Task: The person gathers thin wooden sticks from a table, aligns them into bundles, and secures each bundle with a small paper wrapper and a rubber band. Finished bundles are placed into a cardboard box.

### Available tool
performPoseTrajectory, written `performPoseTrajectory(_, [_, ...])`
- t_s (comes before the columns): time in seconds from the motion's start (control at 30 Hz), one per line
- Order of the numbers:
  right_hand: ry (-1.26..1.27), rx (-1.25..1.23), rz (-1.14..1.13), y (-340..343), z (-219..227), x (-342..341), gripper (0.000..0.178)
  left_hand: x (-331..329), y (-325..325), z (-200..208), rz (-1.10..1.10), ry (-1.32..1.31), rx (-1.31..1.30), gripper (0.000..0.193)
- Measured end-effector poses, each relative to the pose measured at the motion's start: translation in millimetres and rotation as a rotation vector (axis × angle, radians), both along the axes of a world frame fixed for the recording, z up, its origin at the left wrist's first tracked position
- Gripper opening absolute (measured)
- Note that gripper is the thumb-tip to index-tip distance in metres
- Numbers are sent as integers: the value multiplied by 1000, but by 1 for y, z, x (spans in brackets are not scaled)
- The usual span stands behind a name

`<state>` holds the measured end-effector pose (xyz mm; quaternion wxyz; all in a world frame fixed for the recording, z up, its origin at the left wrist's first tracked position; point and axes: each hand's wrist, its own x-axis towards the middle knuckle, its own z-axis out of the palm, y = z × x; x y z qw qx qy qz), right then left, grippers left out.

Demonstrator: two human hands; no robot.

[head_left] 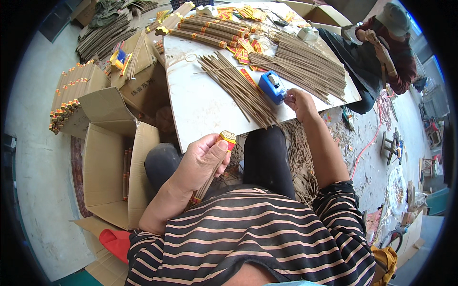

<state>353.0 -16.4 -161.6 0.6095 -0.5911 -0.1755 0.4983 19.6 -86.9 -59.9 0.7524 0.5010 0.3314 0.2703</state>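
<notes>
My left hand (202, 155) is closed round a bundle of brown incense sticks (207, 179) above my lap. A red and yellow paper band (229, 140) wraps the bundle's upper end, and another band shows near its lower end. On the white table stands a blue tape dispenser (272, 87) with a roll in it. My right hand (300, 103) pinches at the dispenser's near right end, where the tape comes off; the strip itself is hardly visible. Loose incense sticks (236, 88) lie just left of the dispenser, and a wider spread of sticks (305, 62) lies beyond it.
Banded bundles (205, 31) and red-yellow paper labels (244, 51) lie on the table (183, 105)'s far part. An open cardboard box (107, 171) stands at my left, near stacked bundles (76, 93). Another person (391, 47) sits at the far right. Stick scraps (300, 157) litter the floor.
</notes>
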Motion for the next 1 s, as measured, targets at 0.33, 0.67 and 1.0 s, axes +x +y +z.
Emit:
performPoseTrajectory(0.33, [-48,-18,20,-6,-18,6,11,1,-1,2,0,-8,-34,31])
performPoseTrajectory(0.67, [-83,-59,14,3,-26,10,10,6,1,-1,2,-8,-19,31])
performPoseTrajectory(1.0, [-97,-66,134,-6,-18,21,15,3,3,-4,55,24,-31,35])
